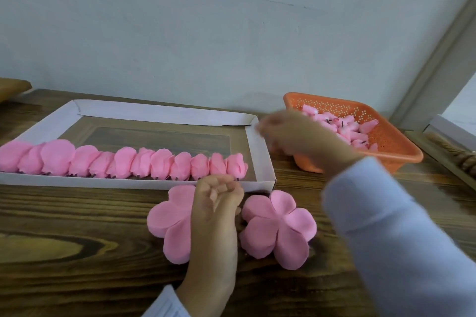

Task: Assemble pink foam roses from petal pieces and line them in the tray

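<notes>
On the table (77, 239) at left we see the tray (103, 183), with roses (123, 165) in a row along its near wall. In front of it, our left hand (216, 211) rests over the left petal piece (167, 219), fingers loosely curled with nothing visible in them. The right petal piece (280, 226) lies just beside. Our right hand (296, 134) is blurred at the basket (401, 156) of buds (347, 128), and we cannot tell its grip.
</notes>
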`<move>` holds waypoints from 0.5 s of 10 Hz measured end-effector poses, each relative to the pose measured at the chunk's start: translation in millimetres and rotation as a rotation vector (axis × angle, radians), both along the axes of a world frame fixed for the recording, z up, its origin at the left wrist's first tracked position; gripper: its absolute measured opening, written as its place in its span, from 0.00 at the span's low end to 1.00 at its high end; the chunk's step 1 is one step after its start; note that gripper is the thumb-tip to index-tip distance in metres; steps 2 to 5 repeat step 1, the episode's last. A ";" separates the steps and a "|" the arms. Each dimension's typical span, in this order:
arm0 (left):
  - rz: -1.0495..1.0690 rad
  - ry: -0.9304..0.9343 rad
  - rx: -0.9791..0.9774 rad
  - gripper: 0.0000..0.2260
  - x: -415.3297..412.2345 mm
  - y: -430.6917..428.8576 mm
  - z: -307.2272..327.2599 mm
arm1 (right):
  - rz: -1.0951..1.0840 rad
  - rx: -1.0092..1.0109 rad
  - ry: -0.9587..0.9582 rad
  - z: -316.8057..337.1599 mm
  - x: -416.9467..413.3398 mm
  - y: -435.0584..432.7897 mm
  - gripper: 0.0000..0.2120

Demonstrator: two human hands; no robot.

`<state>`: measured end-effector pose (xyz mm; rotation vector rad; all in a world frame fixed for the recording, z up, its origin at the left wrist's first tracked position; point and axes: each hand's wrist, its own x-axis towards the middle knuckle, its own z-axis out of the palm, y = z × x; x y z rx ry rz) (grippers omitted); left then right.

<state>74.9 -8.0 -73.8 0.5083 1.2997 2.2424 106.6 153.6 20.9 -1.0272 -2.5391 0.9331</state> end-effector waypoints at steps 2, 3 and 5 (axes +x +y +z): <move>-0.008 0.097 -0.048 0.07 3.6 -0.8 -0.7 | 0.056 -0.133 0.143 117.0 96.2 73.4 0.04; -0.008 0.097 -0.048 0.07 3.6 -0.8 -0.7 | 0.056 -0.133 0.143 117.0 96.2 73.4 0.04; -0.008 0.097 -0.048 0.07 3.6 -0.8 -0.7 | 0.056 -0.133 0.143 117.0 96.2 73.4 0.04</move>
